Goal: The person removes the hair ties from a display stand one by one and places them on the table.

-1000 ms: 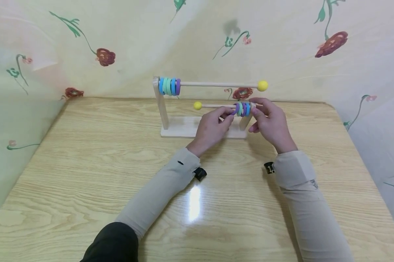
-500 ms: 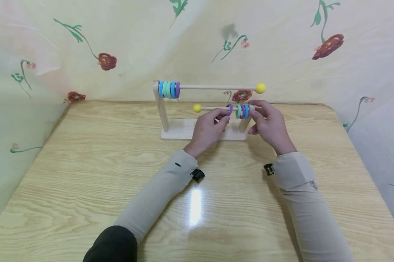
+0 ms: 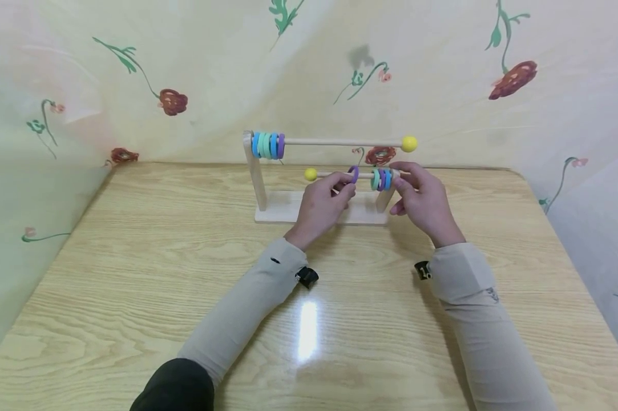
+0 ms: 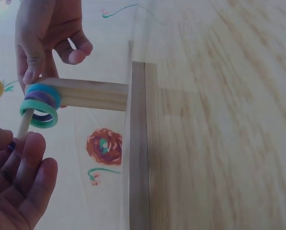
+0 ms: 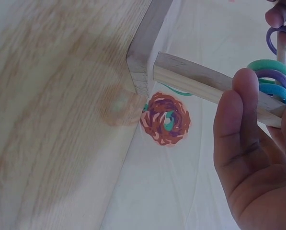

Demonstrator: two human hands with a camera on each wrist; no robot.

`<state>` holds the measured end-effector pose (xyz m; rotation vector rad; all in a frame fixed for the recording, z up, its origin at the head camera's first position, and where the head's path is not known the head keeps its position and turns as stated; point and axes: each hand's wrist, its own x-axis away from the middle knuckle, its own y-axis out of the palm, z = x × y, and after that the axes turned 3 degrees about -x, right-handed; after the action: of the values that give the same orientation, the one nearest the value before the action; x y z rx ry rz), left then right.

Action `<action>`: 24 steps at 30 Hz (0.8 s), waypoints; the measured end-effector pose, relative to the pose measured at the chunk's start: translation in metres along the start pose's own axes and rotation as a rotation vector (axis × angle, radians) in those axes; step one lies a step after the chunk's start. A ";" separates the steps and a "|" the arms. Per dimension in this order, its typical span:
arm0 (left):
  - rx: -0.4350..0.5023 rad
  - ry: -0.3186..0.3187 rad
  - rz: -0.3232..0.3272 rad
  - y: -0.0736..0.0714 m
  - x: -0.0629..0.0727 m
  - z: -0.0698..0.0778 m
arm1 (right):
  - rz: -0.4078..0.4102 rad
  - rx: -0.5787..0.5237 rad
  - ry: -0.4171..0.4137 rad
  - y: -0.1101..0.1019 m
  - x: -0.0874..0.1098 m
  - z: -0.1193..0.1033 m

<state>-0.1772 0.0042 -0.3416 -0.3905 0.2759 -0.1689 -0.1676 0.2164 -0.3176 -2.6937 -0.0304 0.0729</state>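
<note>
A wooden stand has a pale base (image 3: pixel 279 209), a tall left post (image 3: pixel 258 185) and a short right post (image 3: pixel 384 200). My left hand (image 3: pixel 320 206) pinches a purple ring (image 5: pixel 269 42) that is around the lower rod (image 3: pixel 365 176), partway along it. My right hand (image 3: pixel 425 202) grips the top of the short post between thumb and fingers. Beside that post, green (image 4: pixel 46 121), purple and blue (image 5: pixel 277 91) rings sit together on the same rod. A yellow ball (image 3: pixel 311 174) caps its left end, just beyond my left fingers.
Above, an upper rod (image 3: pixel 339 142) runs right from the tall post to another yellow ball (image 3: pixel 409 144). Several blue, green and purple rings (image 3: pixel 267 145) are bunched at its left end. The stand is on a wood-grain table (image 3: pixel 185 257), before a flower-patterned backdrop (image 3: pixel 211 74).
My left hand has slid the purple ring leftward along the lower rod, away from the other rings. The right hand keeps its hold on the short post.
</note>
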 end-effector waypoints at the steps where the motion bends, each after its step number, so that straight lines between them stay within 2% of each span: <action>1: 0.001 -0.008 0.001 -0.001 0.000 0.000 | 0.001 0.000 -0.004 0.000 0.000 0.000; 6: 0.028 -0.039 0.003 -0.005 0.001 0.001 | 0.003 0.006 -0.024 0.000 0.001 0.001; 17: 0.041 -0.039 -0.010 -0.014 0.002 -0.002 | -0.002 0.015 -0.030 0.000 0.000 0.002; 24: 0.069 -0.079 -0.004 -0.020 0.003 -0.004 | -0.003 0.006 -0.032 -0.001 -0.001 0.003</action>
<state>-0.1776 -0.0160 -0.3383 -0.3282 0.1914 -0.1659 -0.1684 0.2180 -0.3197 -2.6865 -0.0437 0.1157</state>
